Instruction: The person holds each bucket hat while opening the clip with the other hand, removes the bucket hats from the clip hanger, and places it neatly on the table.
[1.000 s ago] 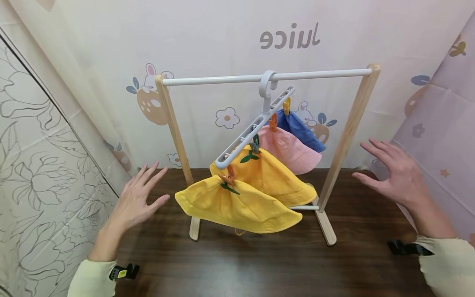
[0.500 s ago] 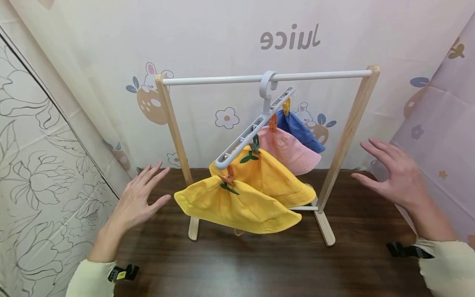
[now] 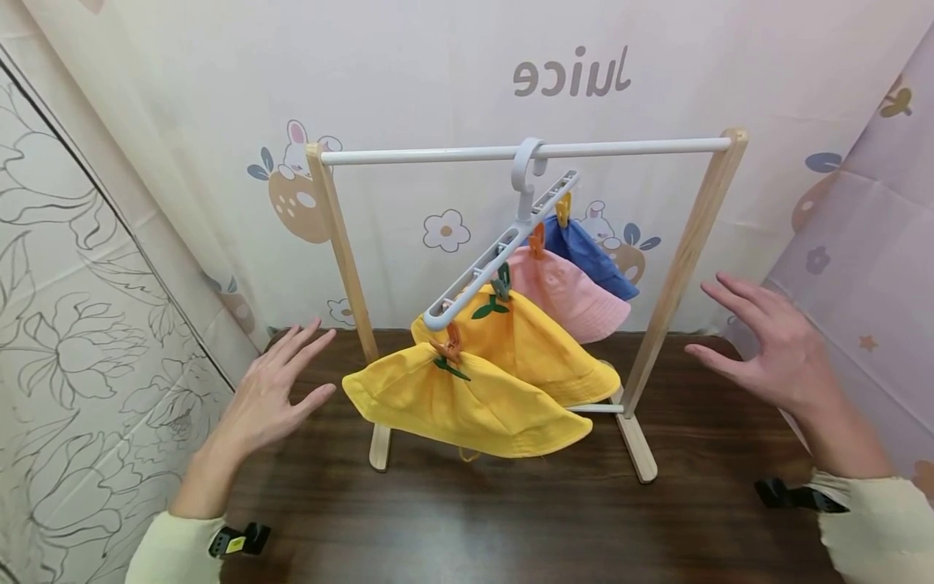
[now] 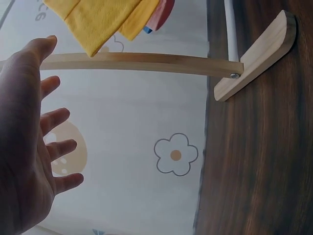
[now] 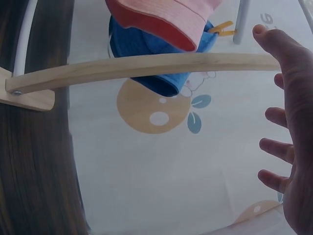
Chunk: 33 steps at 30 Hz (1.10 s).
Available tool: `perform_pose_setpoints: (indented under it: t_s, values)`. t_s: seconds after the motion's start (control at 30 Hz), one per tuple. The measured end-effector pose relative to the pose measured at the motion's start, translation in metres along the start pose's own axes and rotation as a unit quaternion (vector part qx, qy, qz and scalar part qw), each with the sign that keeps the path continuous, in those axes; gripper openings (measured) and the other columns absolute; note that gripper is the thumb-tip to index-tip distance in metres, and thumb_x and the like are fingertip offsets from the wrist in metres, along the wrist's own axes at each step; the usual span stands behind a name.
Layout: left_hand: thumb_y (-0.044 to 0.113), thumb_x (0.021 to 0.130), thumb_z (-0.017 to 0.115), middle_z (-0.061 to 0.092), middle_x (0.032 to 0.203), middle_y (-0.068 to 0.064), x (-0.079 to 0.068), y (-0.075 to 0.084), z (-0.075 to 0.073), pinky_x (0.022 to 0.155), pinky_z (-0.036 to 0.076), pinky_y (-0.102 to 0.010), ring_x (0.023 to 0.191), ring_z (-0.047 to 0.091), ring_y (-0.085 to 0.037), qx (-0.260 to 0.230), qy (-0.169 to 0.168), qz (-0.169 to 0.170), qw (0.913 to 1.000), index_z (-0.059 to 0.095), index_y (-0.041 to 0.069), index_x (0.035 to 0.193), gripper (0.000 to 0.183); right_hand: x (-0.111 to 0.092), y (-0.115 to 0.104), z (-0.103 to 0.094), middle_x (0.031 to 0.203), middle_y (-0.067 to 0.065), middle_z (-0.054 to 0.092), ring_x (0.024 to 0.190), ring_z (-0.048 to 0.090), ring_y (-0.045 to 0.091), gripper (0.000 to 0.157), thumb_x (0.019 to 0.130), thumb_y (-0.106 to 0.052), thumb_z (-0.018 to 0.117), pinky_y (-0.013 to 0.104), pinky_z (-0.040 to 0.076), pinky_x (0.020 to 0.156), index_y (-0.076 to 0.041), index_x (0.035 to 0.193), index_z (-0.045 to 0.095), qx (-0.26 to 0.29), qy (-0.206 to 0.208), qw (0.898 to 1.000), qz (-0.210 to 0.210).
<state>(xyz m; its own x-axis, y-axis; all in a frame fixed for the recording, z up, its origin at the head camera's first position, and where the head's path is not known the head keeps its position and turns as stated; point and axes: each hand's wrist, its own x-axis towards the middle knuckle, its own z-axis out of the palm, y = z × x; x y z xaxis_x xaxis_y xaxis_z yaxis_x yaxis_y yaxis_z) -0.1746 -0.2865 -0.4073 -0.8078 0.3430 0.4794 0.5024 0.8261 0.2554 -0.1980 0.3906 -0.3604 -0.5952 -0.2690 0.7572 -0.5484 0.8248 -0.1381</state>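
Observation:
My left hand (image 3: 270, 393) is held in the air left of the rack, fingers spread and holding nothing. On the far side my right hand (image 3: 777, 353) hovers likewise, fingers parted, beside the right post. Between them a grey hanger (image 3: 485, 268) hooks over the rack's white rail (image 3: 423, 156). Clothespins fix several bucket hats to it: a yellow hat (image 3: 474, 401) in front, a second yellow hat (image 3: 543, 349), a pink hat (image 3: 572, 296) and a blue hat (image 3: 594, 259) at the back. An orange clothespin (image 3: 451, 345) grips the front hat's crown.
The wooden rack's left post (image 3: 343, 251) and right post (image 3: 686, 268) stand on flat feet on a dark wooden table (image 3: 452, 527). A printed curtain (image 3: 409, 73) hangs close behind, and more patterned cloth (image 3: 80, 324) closes in at the left side.
My right hand has shifted very slightly left, toward the rack. The left hand, hanger and hats have hardly moved.

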Motion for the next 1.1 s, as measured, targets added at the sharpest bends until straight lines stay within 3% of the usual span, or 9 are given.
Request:
perform_pose_setpoints:
  t_s: [0.17, 0.3, 0.47, 0.9, 1.1]
  values:
    - [0.036, 0.1, 0.079, 0.048, 0.179, -0.012, -0.001, 0.0, 0.002, 0.111, 0.046, -0.086, 0.16, 0.048, -0.053, 0.001, -0.001, 0.003, 1.0, 0.051, 0.028, 0.17, 0.077, 0.001, -0.004, 0.001, 0.155, 0.028, 0.068, 0.149, 0.062, 0.041, 0.107, 0.09, -0.098, 0.057, 0.009, 0.023, 0.127, -0.014, 0.154, 0.07, 0.007, 0.001, 1.0, -0.008]
    - [0.035, 0.1, 0.08, 0.049, 0.178, -0.012, -0.001, 0.001, 0.003, 0.11, 0.047, -0.085, 0.16, 0.048, -0.052, -0.005, 0.002, 0.006, 1.0, 0.051, 0.027, 0.17, 0.077, 0.0, -0.007, 0.002, 0.155, 0.028, 0.068, 0.158, 0.057, 0.017, 0.106, 0.09, -0.097, 0.057, 0.008, 0.023, 0.126, -0.014, 0.154, 0.07, 0.017, 0.001, 1.0, -0.008]
    - [0.034, 0.099, 0.08, 0.05, 0.177, -0.012, 0.0, 0.003, 0.003, 0.11, 0.046, -0.083, 0.16, 0.049, -0.05, -0.023, 0.007, 0.012, 0.9996, 0.051, 0.028, 0.17, 0.077, 0.0, -0.011, 0.001, 0.157, 0.027, 0.067, 0.157, 0.047, -0.006, 0.105, 0.09, -0.097, 0.058, 0.008, 0.023, 0.126, -0.015, 0.155, 0.069, 0.032, -0.002, 0.999, -0.005]
    - [0.028, 0.098, 0.081, 0.051, 0.177, -0.01, 0.0, 0.008, 0.005, 0.107, 0.049, -0.08, 0.158, 0.051, -0.048, -0.05, 0.016, 0.026, 0.9983, 0.053, 0.024, 0.169, 0.076, 0.0, -0.02, 0.002, 0.161, 0.028, 0.064, 0.156, 0.038, -0.017, 0.104, 0.091, -0.092, 0.064, 0.007, 0.024, 0.126, -0.011, 0.157, 0.067, 0.061, -0.015, 0.998, -0.003]
    - [0.026, 0.097, 0.08, 0.052, 0.176, -0.013, 0.001, 0.01, 0.005, 0.106, 0.051, -0.078, 0.157, 0.052, -0.047, -0.056, 0.017, 0.029, 0.9979, 0.053, 0.024, 0.169, 0.077, 0.0, -0.021, 0.005, 0.16, 0.027, 0.064, 0.156, 0.04, -0.016, 0.102, 0.091, -0.09, 0.068, 0.006, 0.026, 0.125, -0.011, 0.155, 0.068, 0.08, -0.004, 0.997, -0.003]
